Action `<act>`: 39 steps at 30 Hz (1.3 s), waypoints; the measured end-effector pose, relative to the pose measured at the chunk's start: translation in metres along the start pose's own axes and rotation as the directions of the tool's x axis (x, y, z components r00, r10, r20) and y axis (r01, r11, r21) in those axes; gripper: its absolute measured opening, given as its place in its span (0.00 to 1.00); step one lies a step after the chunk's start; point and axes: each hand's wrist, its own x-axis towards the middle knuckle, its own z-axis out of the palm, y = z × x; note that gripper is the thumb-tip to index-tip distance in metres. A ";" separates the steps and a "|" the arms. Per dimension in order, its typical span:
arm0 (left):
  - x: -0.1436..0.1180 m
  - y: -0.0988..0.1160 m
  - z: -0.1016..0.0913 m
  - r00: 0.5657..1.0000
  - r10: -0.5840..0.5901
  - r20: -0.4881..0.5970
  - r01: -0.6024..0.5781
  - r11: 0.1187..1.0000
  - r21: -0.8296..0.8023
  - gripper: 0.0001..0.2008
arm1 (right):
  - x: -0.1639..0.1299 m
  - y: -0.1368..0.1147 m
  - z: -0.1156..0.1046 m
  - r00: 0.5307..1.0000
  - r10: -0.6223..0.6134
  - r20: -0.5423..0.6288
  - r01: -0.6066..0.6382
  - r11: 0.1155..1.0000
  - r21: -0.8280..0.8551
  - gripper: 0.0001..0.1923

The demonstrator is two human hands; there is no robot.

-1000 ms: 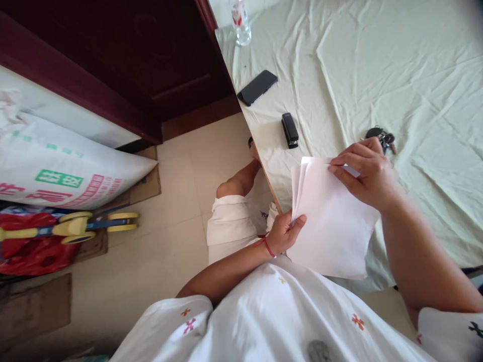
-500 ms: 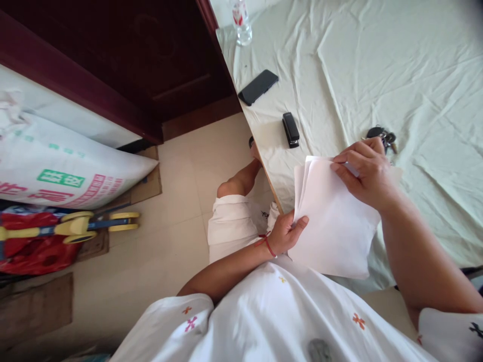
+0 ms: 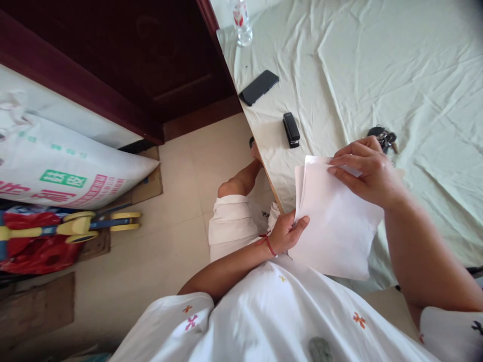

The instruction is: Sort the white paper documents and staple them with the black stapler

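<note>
A small stack of white paper sheets [image 3: 332, 226] is held over the near edge of a table covered in a pale cloth [image 3: 377, 65]. My left hand [image 3: 287, 232] grips the stack's lower left edge, thumb on top, a red string around the wrist. My right hand [image 3: 368, 171] pinches the stack's upper right corner, where the sheets fan apart slightly.
A black stapler [image 3: 291, 129], a black phone [image 3: 258, 87], a bunch of keys [image 3: 383, 137] and a clear bottle [image 3: 241, 22] lie on the cloth. A dark wooden door [image 3: 124, 60] stands to the left. A printed sack [image 3: 64, 166] and a yellow scooter [image 3: 75, 226] rest on the tiled floor.
Both hands keep their grip on the sheets. The stack has shifted very slightly to the right; the right fingers moved a little on the top corner.
</note>
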 end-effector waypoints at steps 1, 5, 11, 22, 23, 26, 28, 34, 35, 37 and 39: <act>0.000 0.000 0.000 1.000 -0.004 0.003 0.004 1.000 -0.005 0.25 | 0.000 0.000 0.000 1.000 -0.009 -0.007 0.009 1.000 0.010 0.08; 0.000 0.000 0.001 1.000 -0.003 -0.002 0.003 1.000 -0.014 0.26 | 0.002 0.000 -0.001 0.999 -0.042 -0.024 0.043 0.998 0.048 0.05; 0.000 -0.002 0.001 1.000 -0.002 -0.006 0.002 1.000 -0.023 0.26 | 0.004 0.001 0.001 0.998 -0.036 0.044 0.027 0.982 0.189 0.08; -0.003 -0.003 0.001 0.997 -0.074 -0.026 0.072 0.996 -0.052 0.27 | 0.003 -0.007 -0.002 1.000 0.026 -0.013 -0.022 0.971 0.239 0.10; -0.003 -0.002 0.001 0.997 -0.078 -0.030 0.076 0.996 -0.049 0.27 | 0.002 -0.008 -0.002 0.999 0.048 -0.011 -0.044 0.968 0.246 0.13; 0.000 0.001 0.000 0.997 -0.061 -0.043 0.059 0.997 -0.051 0.26 | 0.003 -0.010 -0.001 0.998 0.062 0.011 -0.062 0.964 0.260 0.16; 0.001 0.003 -0.001 0.998 -0.045 -0.051 0.041 0.997 -0.067 0.25 | 0.006 -0.011 0.000 0.999 0.020 0.032 -0.028 0.963 0.267 0.13; 0.003 0.008 -0.001 0.998 -0.020 -0.065 0.013 0.994 -0.107 0.24 | 0.015 -0.015 0.004 0.996 -0.051 0.072 0.030 0.963 0.268 0.11; 0.003 0.007 0.000 0.997 -0.029 -0.068 0.021 0.994 -0.110 0.24 | 0.016 -0.017 0.005 0.995 -0.063 0.082 0.039 0.963 0.267 0.11; 0.003 0.005 0.001 0.995 -0.060 -0.081 0.050 0.991 -0.122 0.25 | 0.016 -0.020 0.006 0.991 -0.083 0.103 0.055 0.967 0.249 0.12; 0.005 0.003 -0.001 0.989 -0.105 -0.108 0.086 0.982 -0.170 0.26 | 0.013 -0.022 0.007 0.996 -0.055 0.072 0.042 0.985 0.168 0.13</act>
